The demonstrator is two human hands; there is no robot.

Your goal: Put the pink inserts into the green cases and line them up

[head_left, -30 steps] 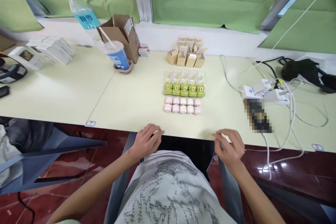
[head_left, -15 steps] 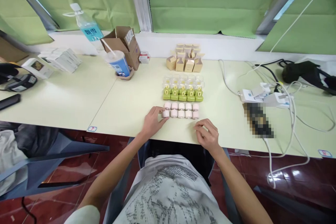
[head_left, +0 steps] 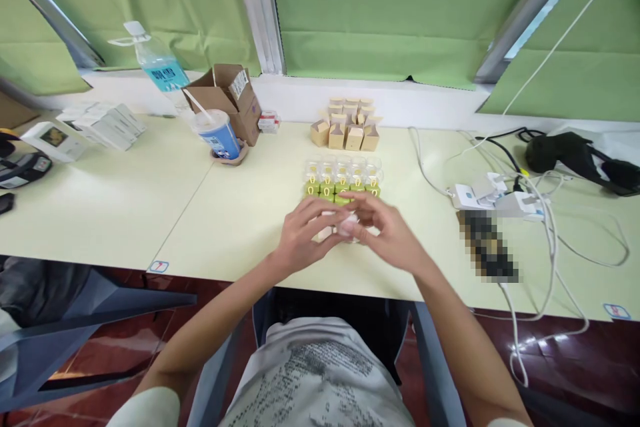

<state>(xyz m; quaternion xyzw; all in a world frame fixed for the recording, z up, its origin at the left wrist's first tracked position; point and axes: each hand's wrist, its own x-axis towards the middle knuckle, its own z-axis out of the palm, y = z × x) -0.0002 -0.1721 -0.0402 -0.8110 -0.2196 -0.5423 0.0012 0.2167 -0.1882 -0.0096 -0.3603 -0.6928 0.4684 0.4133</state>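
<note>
Both my hands meet over the rows of small pink-and-white rounded pieces on the table. Between the fingertips is one small pale pink rounded piece (head_left: pixel 349 223). My left hand (head_left: pixel 305 232) comes from the left with its fingers and thumb closed on it. From the right, my right hand (head_left: pixel 390 232) has its thumb against the same piece and its fingers curved over the top. Most of the other pink pieces are hidden beneath the hands. Just behind stand small green containers with yellow loops (head_left: pixel 342 187), and beyond them clear plastic cups (head_left: pixel 343 165).
Small open cardboard boxes (head_left: pixel 354 139) stand at the back. To the left are a blue cup with a straw (head_left: pixel 223 137), a brown carton (head_left: pixel 245 103) and a large bottle (head_left: pixel 163 70). A power strip (head_left: pixel 467 196) with cables and a blurred-out object (head_left: pixel 487 247) lie right.
My left hand has moved right, away from the left end of the pink rows. My right hand has come up and left to meet it, and a pink piece is now between them.
</note>
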